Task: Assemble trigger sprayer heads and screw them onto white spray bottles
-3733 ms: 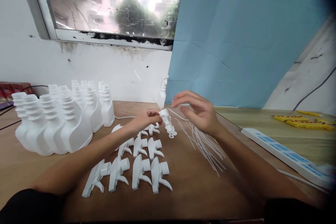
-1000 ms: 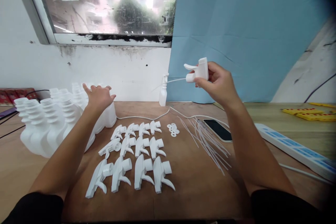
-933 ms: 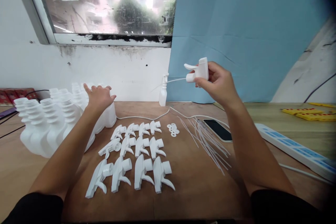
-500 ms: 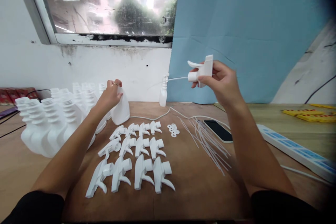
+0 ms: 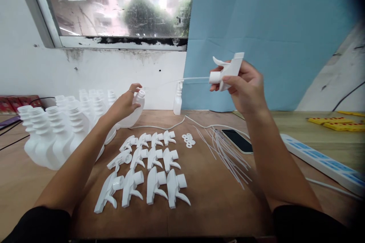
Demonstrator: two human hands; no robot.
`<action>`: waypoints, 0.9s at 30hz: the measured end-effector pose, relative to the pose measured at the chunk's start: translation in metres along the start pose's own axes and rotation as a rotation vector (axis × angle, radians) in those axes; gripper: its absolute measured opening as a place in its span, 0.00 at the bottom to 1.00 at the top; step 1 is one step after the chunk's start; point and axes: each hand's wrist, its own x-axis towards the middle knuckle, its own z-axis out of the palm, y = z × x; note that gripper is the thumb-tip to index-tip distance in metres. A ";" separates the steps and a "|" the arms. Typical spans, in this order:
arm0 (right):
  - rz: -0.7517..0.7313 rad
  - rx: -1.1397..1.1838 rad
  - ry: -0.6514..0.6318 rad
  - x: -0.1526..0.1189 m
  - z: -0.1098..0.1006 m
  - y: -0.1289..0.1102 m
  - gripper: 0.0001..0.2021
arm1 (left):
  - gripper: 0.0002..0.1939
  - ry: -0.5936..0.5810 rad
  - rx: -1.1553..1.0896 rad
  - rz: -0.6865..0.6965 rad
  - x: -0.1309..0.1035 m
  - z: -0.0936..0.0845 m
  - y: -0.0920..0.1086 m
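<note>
My left hand point(image 5: 124, 102) is closed around the upper part of a white plastic bottle point(image 5: 131, 118), whose open mouth tilts to the right. My right hand point(image 5: 248, 87) grips a white trigger sprayer head point(image 5: 229, 70) in the air, its ribbed collar facing left. From that collar a thin dip tube point(image 5: 196, 78) reaches left, its far end faint against the white wall. Between my forearms lie several more trigger sprayer heads point(image 5: 155, 186) in rows on the table. Small white ring washers point(image 5: 188, 140) sit right of them, beside a bunch of loose tubes point(image 5: 228, 155).
Several open white bottles point(image 5: 58, 133) stand at the left. Against the back wall is a bottle with a sprayer point(image 5: 177, 100). A phone point(image 5: 237, 140), a power strip point(image 5: 322, 161) and yellow pieces point(image 5: 333, 123) lie at the right. A white cable point(image 5: 162, 127) crosses the table behind.
The bottle in my left hand has tipped so its mouth now shows, pointing up and right. My right hand has moved slightly right and up with the sprayer head.
</note>
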 end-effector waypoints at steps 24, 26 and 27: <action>0.114 -0.015 -0.190 -0.006 0.007 0.005 0.14 | 0.21 -0.014 -0.090 0.136 -0.014 -0.015 0.062; 0.108 0.004 -0.238 -0.007 0.009 0.007 0.15 | 0.21 -0.005 -0.123 0.187 -0.017 -0.017 0.070; 0.104 0.005 -0.256 -0.007 0.010 0.007 0.15 | 0.21 0.003 -0.139 0.217 -0.018 -0.017 0.074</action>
